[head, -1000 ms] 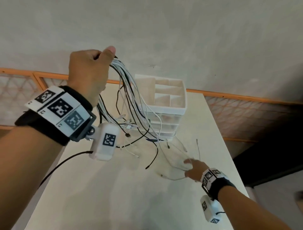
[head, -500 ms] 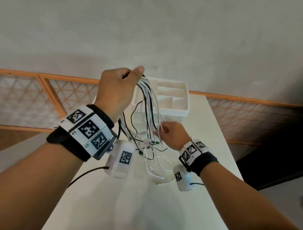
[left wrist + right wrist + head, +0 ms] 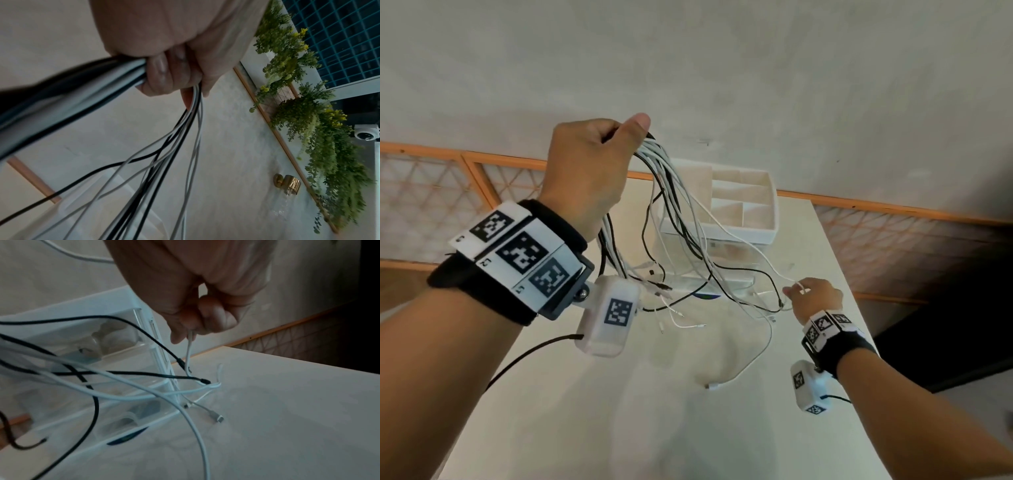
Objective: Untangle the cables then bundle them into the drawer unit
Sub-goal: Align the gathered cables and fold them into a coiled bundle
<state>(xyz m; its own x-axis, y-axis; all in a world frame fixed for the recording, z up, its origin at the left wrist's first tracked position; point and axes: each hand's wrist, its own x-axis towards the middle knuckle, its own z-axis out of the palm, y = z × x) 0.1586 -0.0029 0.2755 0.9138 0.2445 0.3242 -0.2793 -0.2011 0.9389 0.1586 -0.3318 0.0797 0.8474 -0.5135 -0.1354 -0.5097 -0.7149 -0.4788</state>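
Left grip (image 3: 589, 168) fists cable bundle (image 3: 674, 205) | right grip (image 3: 813, 296) pinches white cable (image 3: 190, 350) | fingertips hidden

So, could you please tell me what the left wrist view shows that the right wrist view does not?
Only the left wrist view shows the left hand gripping the bunch of cables, plus green plants and a security camera.

Only the right wrist view shows the right hand pinching one white cable, the drawer unit and the table.

Both show black and white cables and the plain wall.
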